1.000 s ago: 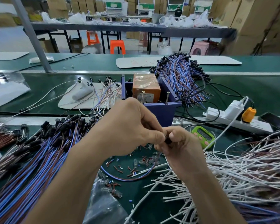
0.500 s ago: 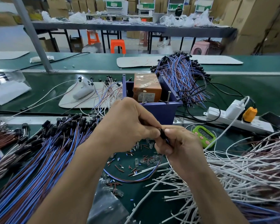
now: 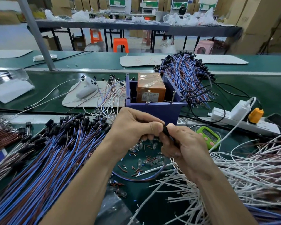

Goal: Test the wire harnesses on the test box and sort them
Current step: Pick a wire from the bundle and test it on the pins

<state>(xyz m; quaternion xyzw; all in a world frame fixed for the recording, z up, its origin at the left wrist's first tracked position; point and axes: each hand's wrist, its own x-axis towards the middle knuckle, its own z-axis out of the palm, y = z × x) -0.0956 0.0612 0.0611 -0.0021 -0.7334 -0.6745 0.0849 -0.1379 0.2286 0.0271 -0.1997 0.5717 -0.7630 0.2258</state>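
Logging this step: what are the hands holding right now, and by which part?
One wire harness, held by its black connector end: the left hand and right hand both pinch it there.

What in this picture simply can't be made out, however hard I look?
Head view only:
Black connector: mostly covered by the fingers of the left hand and right hand pinching it.
Orange box label: print too small to read.
Green timer: digits too faint and small.
White wire pile: cut off by the right edge.
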